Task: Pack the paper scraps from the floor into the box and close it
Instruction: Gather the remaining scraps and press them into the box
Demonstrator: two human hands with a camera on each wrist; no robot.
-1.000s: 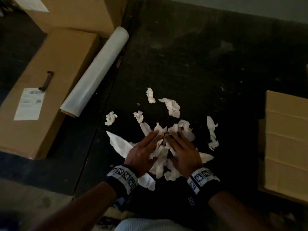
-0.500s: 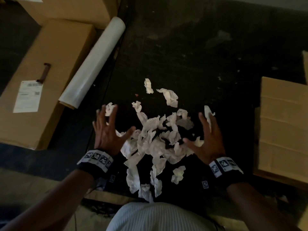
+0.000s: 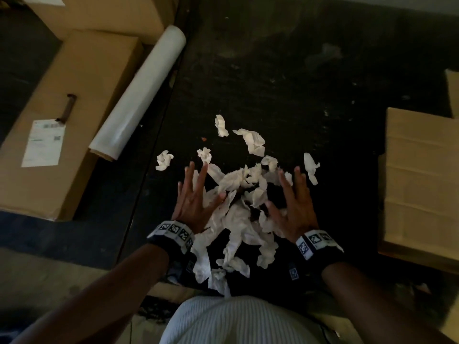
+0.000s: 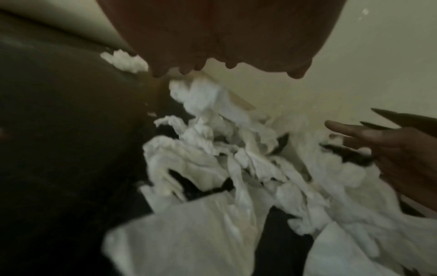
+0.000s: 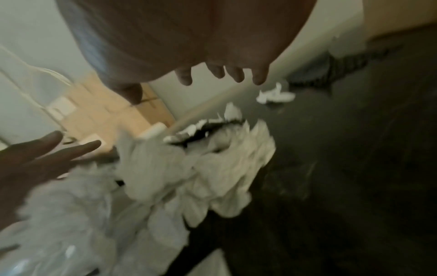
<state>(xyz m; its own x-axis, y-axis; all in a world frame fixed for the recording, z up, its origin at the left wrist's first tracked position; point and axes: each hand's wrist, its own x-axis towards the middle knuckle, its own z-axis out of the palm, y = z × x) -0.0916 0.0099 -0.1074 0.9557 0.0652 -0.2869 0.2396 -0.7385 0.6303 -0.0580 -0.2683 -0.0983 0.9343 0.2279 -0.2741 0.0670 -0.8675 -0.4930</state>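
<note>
A heap of crumpled white paper scraps [image 3: 238, 217] lies on the dark floor in front of me. My left hand [image 3: 192, 197] is at the heap's left side, fingers straight and spread, thumb touching the paper. On the heap's right side my right hand [image 3: 293, 199] is spread the same way, holding nothing. Loose scraps lie farther out: one [image 3: 164, 160] to the left, two [image 3: 253, 141] beyond, one [image 3: 310, 167] to the right. The wrist views show the heap [image 4: 236, 158] [image 5: 189, 168] between both open hands. A cardboard box [image 3: 422, 177] stands at the right edge.
A long flat cardboard box [image 3: 64, 115] with a white label lies at the left, and a white plastic roll [image 3: 139, 93] leans along it. Another box [image 3: 99, 13] stands at the top left. The dark floor beyond the scraps is bare.
A second ago both hands pressed together on the heap. They then spread wide apart, and now they have come back in to the heap's two sides, fingers still straight.
</note>
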